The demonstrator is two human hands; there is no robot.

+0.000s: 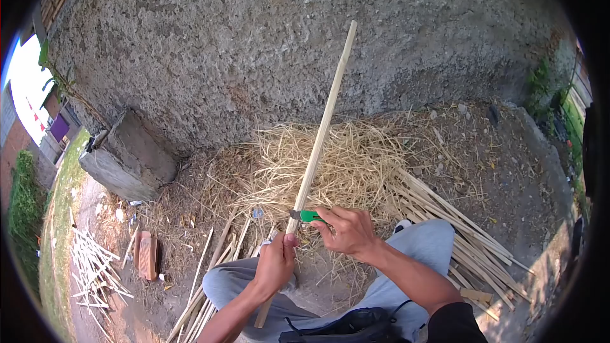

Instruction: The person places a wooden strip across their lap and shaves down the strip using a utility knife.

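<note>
A long, pale bamboo strip (326, 117) slants upward in front of me, its far end against the view of the wall. My left hand (274, 262) is closed around its lower part, with the thumb along it. The strip's bottom end shows below that hand, between my legs. In my right hand (349, 232) is a green utility knife (309, 216), gripped by the handle. Its dark front end lies across the strip just above my left thumb. How deep the blade sits cannot be made out.
A heap of thin shavings (337, 165) lies before me at the rough wall (254, 44). Bundled strips (470, 241) lie right, more strips (235, 248) near my left knee. Farther left are short white sticks (95, 273), a reddish-brown tile (147, 256) and a stone block (130, 159).
</note>
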